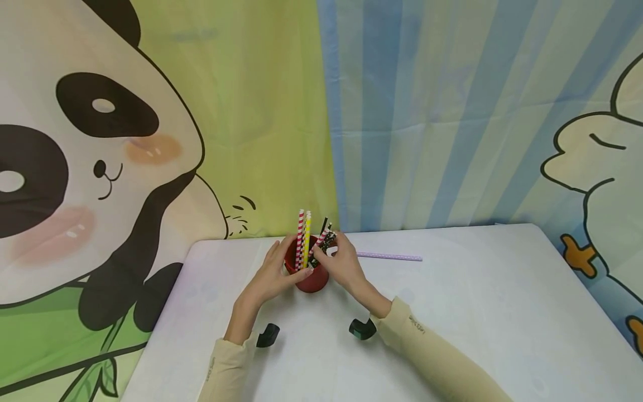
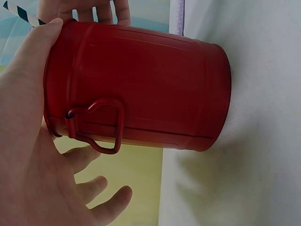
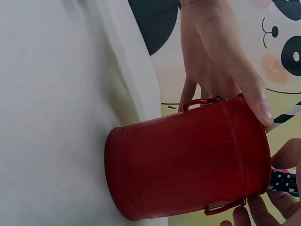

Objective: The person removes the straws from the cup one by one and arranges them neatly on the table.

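Note:
A red metal bucket (image 1: 312,283) with small wire handles (image 2: 120,127) stands on the table, holding several patterned paper straws. My left hand (image 1: 271,279) grips its rim from the left, thumb on the near edge. On the right, my right hand (image 1: 346,269) pinches a bunch of straws at the bucket's mouth, among them black ones with white dots (image 3: 283,181) and a pink-striped one. Red-and-white striped straws (image 1: 300,234) and a yellow straw (image 1: 307,237) lean upright at the left side of the bucket. A black-and-white striped straw (image 2: 22,13) shows by my left thumb.
A lilac dotted straw (image 1: 389,257) lies on the white table (image 1: 452,312) to the right, behind the bucket. Black wrist-camera mounts (image 1: 363,329) sit by both cuffs. A curtain with a cartoon panda (image 1: 166,111) hangs close behind the table's back edge.

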`<state>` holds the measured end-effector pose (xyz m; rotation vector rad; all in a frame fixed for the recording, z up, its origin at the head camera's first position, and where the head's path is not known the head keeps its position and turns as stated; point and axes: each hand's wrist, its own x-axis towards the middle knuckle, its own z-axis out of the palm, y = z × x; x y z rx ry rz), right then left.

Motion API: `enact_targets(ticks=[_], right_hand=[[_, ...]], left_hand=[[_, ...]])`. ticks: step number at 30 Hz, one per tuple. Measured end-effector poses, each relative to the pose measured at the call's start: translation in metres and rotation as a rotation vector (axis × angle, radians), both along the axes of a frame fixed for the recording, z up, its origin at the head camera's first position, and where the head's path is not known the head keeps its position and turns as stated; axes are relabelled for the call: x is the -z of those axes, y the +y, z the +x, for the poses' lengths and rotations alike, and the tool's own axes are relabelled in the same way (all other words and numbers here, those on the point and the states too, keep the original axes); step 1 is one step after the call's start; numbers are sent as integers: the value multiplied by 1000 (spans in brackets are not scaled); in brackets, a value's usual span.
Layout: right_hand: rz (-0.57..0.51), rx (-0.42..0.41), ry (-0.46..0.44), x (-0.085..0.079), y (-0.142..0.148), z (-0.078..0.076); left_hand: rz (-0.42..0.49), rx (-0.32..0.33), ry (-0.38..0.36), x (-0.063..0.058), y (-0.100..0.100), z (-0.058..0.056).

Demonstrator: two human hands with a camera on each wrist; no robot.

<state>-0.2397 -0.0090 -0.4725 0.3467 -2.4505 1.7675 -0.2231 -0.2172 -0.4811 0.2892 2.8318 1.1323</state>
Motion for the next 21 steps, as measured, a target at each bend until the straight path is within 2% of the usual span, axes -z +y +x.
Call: enact_targets(ticks=[12,21], right_hand=[[19,3,5,5,1,-2],[22,2,9,3,1,-2]], left_hand=[[-5,1,-3,-2,2,1],[7,-4,7,-1,2,0]])
